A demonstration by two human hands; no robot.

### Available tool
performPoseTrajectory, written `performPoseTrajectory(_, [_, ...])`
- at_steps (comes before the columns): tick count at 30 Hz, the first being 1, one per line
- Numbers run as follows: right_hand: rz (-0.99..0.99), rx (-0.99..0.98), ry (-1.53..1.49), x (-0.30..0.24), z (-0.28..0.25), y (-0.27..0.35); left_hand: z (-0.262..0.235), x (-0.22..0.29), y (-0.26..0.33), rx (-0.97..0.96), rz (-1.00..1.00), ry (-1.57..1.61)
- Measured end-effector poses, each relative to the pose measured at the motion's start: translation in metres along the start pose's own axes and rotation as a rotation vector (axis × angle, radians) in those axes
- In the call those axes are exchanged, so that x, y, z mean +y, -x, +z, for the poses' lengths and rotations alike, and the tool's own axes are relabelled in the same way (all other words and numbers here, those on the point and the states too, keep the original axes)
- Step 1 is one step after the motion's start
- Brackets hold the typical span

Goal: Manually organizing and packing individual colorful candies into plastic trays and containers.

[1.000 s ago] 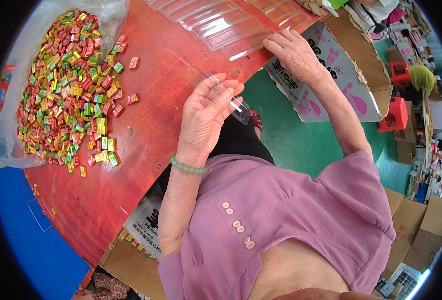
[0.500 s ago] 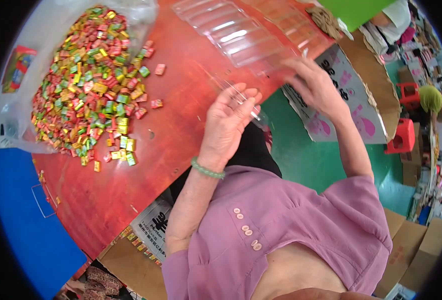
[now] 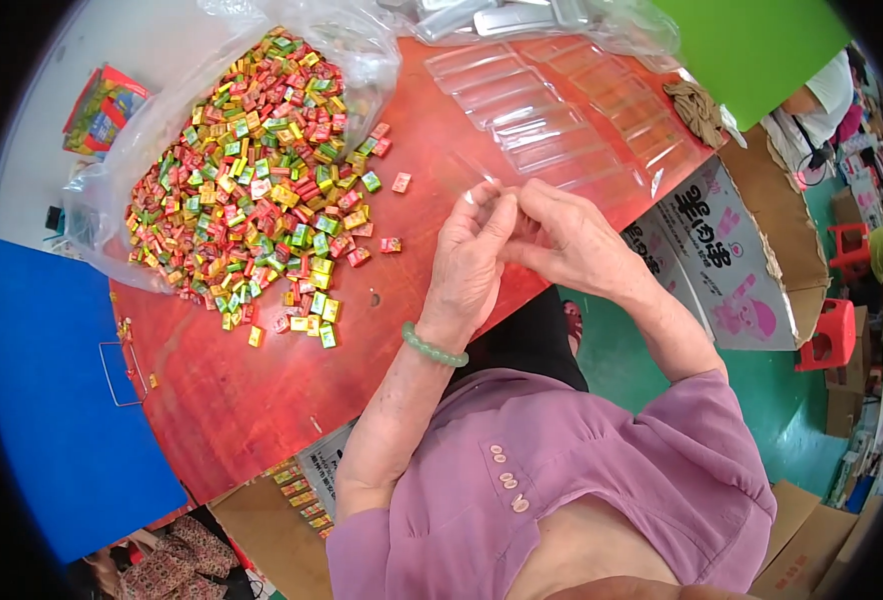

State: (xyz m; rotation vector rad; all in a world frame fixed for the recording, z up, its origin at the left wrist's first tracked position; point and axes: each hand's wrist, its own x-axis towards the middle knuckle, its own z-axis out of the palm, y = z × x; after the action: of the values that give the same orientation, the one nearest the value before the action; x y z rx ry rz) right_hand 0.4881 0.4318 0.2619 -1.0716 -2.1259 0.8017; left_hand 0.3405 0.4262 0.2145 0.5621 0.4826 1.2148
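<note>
Jutting from L hand (image 3: 470,258), clear plastic pc (image 3: 480,172), R hand (image 3: 574,240) adj.

Head view: taken from above by the left one of two side-by-side, head-worn fisheye cameras.
Left hand (image 3: 467,262) and right hand (image 3: 584,248): looked down on, framed near the middle.
Mauve buttoned shirt (image 3: 582,440): seen nearest, along the lower edge.
Red counter (image 3: 262,405): viewed steeply from above, toward the upper left.
Red plastic stools (image 3: 829,338): shown small and farther off, at the right.
Field: darkened at the corners, straight edges bent toward the rim.
</note>
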Motion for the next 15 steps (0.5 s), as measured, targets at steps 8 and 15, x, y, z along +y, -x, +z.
performPoseTrajectory(8, [0.099, 0.09, -0.034, 0.034, 0.002, -0.023, -0.022, 0.036, -0.036, -0.119, -0.022, -0.702])
performPoseTrajectory(15, [0.158, 0.311, -0.026, 0.041, -0.03, -0.032, -0.045, 0.073, -0.11, -0.156, 0.643, -2.396])
